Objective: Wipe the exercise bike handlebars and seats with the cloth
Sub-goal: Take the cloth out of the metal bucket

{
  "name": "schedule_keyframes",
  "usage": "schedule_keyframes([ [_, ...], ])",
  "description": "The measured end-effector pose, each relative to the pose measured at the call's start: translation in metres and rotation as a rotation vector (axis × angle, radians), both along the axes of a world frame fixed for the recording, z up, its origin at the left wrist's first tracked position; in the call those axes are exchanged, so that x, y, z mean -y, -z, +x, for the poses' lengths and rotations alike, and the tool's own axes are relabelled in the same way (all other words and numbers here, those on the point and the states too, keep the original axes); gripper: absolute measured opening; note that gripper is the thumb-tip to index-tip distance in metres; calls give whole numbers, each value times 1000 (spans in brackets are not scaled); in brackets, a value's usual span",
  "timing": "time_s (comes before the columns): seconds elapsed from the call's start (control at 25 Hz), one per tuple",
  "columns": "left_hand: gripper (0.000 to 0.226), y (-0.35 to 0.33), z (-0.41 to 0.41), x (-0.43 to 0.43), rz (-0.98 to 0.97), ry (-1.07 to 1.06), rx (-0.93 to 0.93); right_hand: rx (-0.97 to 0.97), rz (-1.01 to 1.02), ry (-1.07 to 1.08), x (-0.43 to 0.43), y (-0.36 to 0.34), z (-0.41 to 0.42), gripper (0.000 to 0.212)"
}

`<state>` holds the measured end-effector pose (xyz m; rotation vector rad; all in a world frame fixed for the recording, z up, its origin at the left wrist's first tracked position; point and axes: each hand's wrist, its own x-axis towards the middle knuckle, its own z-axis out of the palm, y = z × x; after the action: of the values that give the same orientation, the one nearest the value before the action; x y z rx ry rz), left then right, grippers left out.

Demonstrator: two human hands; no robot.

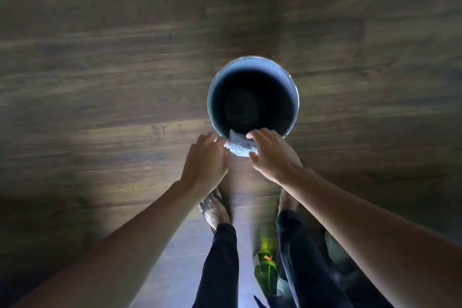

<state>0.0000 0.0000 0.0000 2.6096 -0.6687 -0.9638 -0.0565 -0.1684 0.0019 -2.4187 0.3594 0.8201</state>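
Right grip [271, 155] on cloth [240, 147] over bucket [252, 67]

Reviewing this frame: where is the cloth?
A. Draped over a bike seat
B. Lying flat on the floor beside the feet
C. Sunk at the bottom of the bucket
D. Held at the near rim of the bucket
D: the right hand grips the cloth right at the near rim of the bucket, above the floor.
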Motion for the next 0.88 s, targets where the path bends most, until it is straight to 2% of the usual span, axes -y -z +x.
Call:
schedule_keyframes([
  [0.24,37,76,12,-18,-58,202,290,-52,-46,-122,-7,70,2,51],
  [0.44,30,100,13,-23,-89,230,450,58,-132,-156,-15,99,0,42],
  [0.56,29,105,12,-24,-163,265,491,169,-195,-159,-16,103,-10,50],
  [0.72,24,106,16,-26,-197,276,471,297,-205,-131,-14,102,-21,35],
  [0.88,22,106,16,-24,-175,269,470,314,-162,-117,-8,97,-21,32],
])
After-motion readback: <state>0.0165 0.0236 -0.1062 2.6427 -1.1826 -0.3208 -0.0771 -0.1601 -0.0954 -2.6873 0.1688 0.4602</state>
